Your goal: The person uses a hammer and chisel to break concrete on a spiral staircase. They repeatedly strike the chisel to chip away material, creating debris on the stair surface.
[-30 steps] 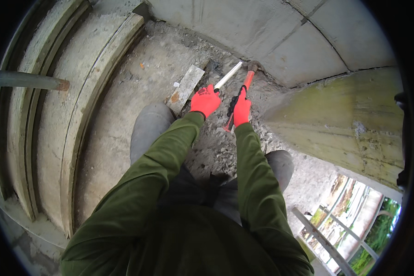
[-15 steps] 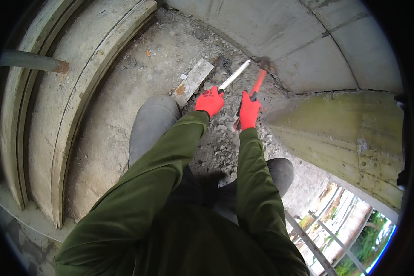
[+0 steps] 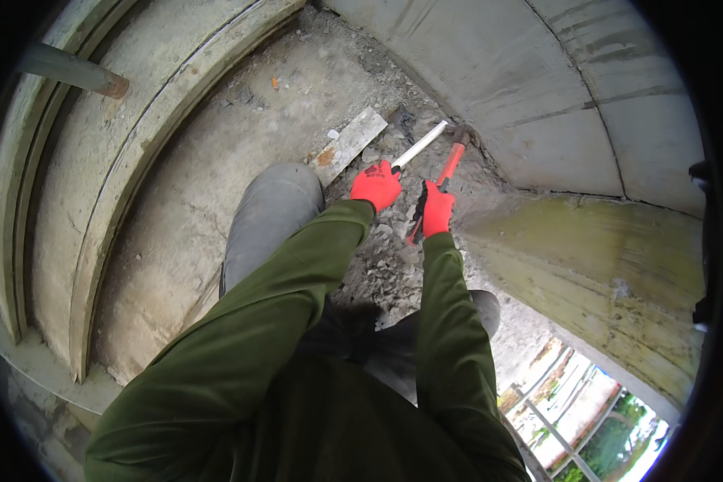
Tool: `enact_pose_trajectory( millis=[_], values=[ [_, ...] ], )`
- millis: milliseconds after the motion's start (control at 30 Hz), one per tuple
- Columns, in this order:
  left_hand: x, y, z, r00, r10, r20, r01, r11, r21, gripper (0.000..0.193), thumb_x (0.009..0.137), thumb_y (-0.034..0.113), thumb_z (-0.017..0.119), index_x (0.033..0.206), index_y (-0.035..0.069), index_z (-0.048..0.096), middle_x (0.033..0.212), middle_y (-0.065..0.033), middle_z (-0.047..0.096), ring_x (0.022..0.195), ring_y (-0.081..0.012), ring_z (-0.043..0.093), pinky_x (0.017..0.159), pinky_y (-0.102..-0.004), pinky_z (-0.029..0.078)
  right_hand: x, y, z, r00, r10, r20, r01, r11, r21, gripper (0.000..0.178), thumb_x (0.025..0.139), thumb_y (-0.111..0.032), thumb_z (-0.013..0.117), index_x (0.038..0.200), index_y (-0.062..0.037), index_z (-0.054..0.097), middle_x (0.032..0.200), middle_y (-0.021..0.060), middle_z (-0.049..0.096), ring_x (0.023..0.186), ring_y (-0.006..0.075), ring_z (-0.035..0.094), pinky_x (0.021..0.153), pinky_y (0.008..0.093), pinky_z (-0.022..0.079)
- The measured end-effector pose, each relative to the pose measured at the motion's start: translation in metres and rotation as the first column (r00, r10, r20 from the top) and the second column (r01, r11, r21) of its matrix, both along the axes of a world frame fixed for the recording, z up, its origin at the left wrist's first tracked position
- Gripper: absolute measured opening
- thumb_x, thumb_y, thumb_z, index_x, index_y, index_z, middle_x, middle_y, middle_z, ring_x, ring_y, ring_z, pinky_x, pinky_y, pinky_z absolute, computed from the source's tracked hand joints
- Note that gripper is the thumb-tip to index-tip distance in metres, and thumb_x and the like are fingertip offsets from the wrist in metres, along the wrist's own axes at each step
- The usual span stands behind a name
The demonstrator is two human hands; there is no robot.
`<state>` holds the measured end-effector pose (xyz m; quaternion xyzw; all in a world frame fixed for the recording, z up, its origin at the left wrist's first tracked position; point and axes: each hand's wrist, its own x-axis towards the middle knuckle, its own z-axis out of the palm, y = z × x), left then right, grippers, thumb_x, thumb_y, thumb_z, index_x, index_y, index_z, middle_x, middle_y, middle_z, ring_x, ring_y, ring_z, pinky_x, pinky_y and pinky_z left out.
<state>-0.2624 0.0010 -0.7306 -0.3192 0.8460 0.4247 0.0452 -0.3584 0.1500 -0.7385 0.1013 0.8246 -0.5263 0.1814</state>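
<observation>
1. White rod (image 3: 422, 145): located in the fingers of the left hand (image 3: 376, 186). It extends from them obliquely forward and to the right; its lower end is hidden in the grip.
2. Left-hand fingers: closed around the lower part of the white rod. The hand wears a red glove.
3. Hammer (image 3: 451, 165): located in the fingers of the right hand (image 3: 436, 209). The red-and-black handle extends forward of these fingers to a dark head, and its butt projects behind them on the left side. The head lies just beside the far tip of the white rod; contact cannot be determined.
4. Right-hand fingers: wrapped around the hammer handle. This hand also wears a red glove and is near the left one, apart from it.
5. Rubble (image 3: 381, 269): loose, grey, broken pieces below and behind the fingers of both hands.
6. Flat board (image 3: 353, 143): lies forward and left of the left-hand fingers, obliquely on the ground, with a rust-coloured stain at its near end.
7. Grey wall (image 3: 498, 88): stands forward and right of both sets of fingers.
8. Yellow-green concrete surface (image 3: 594, 265): to the right of the right-hand fingers.
9. Curved ledge (image 3: 149, 136): well apart, left of the left-hand fingers.
</observation>
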Motion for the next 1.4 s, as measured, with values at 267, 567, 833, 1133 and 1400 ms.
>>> enact_pose_trajectory(
  millis=[267,567,833,1133,1400],
  values=[
    [0.014,-0.014,-0.006,0.997,0.066,0.045,-0.068,0.997,0.042,0.035,0.099,0.039,0.051,0.109,0.006,0.057,0.097,-0.0194,0.068,0.091,-0.04,0.066,0.08,-0.0529,0.05,0.026,-0.037,0.123,0.96,-0.157,-0.231,0.053,0.914,-0.402,0.031,0.09,-0.026,0.072,0.071,-0.01,0.054,0.055,-0.0006,0.047,0.04,0.0119,0.043,0.039,0.0305,0.036],
    [0.008,-0.011,-0.011,0.997,0.077,0.018,-0.077,0.997,0.014,0.037,0.098,0.04,0.051,0.107,0.005,0.058,0.095,-0.0195,0.069,0.09,-0.039,0.067,0.08,-0.0526,0.05,0.009,-0.034,0.098,0.993,0.065,0.097,-0.041,0.972,-0.231,0.032,0.092,-0.025,0.071,0.071,-0.0119,0.05,0.055,-0.0008,0.045,0.04,0.0128,0.042,0.04,0.031,0.037],
    [0.006,-0.003,0.002,0.998,0.046,0.042,-0.049,0.995,0.091,0.036,0.098,0.038,0.052,0.107,0.004,0.059,0.098,-0.0207,0.069,0.091,-0.0395,0.066,0.079,-0.0516,0.05,0.006,-0.034,0.092,0.866,-0.299,-0.401,0.138,0.913,-0.383,0.034,0.094,-0.025,0.068,0.071,-0.0074,0.05,0.059,0.002,0.051,0.048,0.0135,0.05,0.049,0.0296,0.04],
    [0.016,-0.007,-0.014,0.998,0.063,0.028,-0.064,0.997,0.047,0.037,0.098,0.04,0.051,0.106,0.004,0.061,0.093,-0.0192,0.07,0.088,-0.039,0.068,0.077,-0.0517,0.051,0.011,-0.021,0.145,0.997,-0.031,-0.073,0.007,0.948,-0.318,0.032,0.09,-0.024,0.071,0.068,-0.0122,0.051,0.054,-0.0007,0.045,0.038,0.0133,0.04,0.039,0.031,0.033],
    [0.009,-0.006,-0.004,0.998,0.052,0.038,-0.054,0.996,0.068,0.04,0.099,0.042,0.05,0.106,0.004,0.062,0.093,-0.0196,0.069,0.089,-0.0391,0.068,0.079,-0.0515,0.051,0.013,-0.007,0.052,0.966,0.114,0.232,-0.104,0.993,-0.057,0.032,0.087,-0.03,0.074,0.072,-0.009,0.055,0.056,0.0016,0.05,0.041,0.015,0.046,0.041,0.0335,0.039]
  ],
)
